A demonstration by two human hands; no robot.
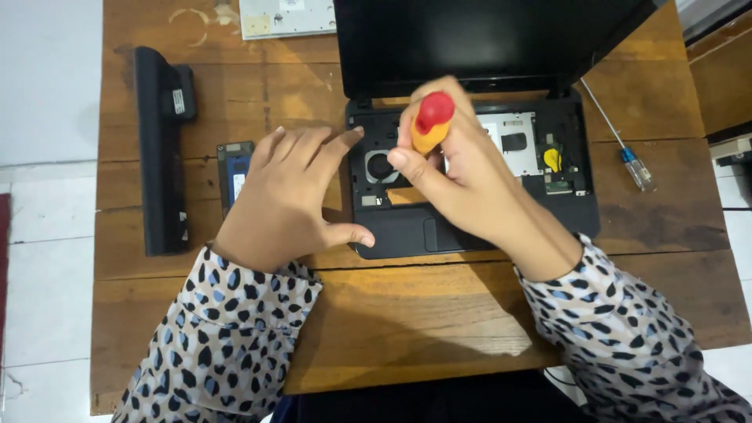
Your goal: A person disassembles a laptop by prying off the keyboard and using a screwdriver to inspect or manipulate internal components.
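Note:
A small black laptop [568,211] lies open on the wooden table [407,313], its keyboard taken off so the fan and circuit board show. My right hand [462,176] is closed around a screwdriver with a red and orange handle [431,121], held upright over the middle of the laptop's base. My left hand [286,200] rests flat on the table, its fingers spread and touching the laptop's left edge. It partly covers a small dark hard drive [233,168].
A long black battery pack [162,149] lies at the table's left side. A thin screwdriver with a blue and clear handle [627,153] lies to the laptop's right. A pale flat keyboard part [286,17] sits at the table's far edge. White floor tiles [47,235] surround the table.

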